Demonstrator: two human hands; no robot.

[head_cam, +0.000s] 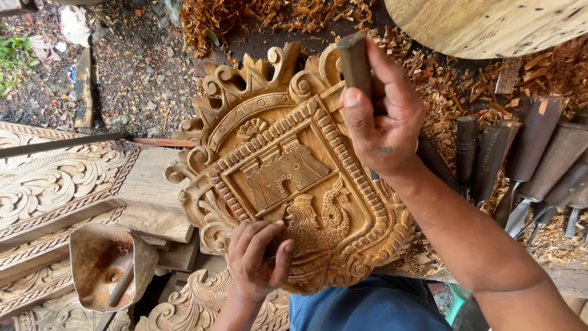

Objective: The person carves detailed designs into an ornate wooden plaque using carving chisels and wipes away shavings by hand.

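A carved wooden crest [288, 165] with a castle, a rooster-like figure and scrolled edges stands tilted in front of me. My right hand [383, 119] is raised over its upper right side and grips a dark wooden handle [355, 61] that points upward. My left hand [257, 260] rests on the lower part of the crest beside the rooster figure. Its fingers are bunched together against the wood, and whatever they pinch is hidden.
Several dark-handled chisels [520, 159] lie in wood shavings [453, 86] at the right. Carved ornamental panels [55, 184] are stacked at the left, with a rusty metal scoop [104, 266] on them. A round wooden slab [490, 24] sits at the top right. Blue cloth [367, 306] is below.
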